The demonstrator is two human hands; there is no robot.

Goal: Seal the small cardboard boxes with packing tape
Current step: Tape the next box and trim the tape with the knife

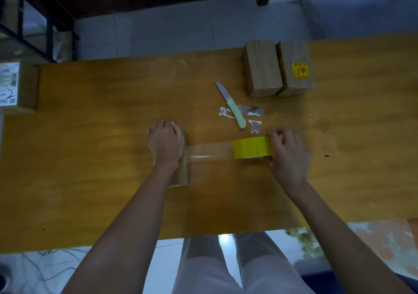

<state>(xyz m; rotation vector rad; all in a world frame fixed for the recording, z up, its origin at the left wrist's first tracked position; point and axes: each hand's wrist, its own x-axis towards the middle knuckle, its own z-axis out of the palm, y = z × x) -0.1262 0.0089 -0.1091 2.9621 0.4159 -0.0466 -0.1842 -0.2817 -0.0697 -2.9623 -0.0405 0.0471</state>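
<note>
Left hand [165,141] flat on box [181,176], left of knife [230,104], pinning tape end. Right hand [288,155] grips roll [252,147], strip taut between. Advise: keep strip level and tensioned, smooth down before cutting.

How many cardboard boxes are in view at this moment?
4. Two stand side by side at the table's far right. One sits under the left hand, mostly hidden. A labelled one sits off the table's left end.
</note>
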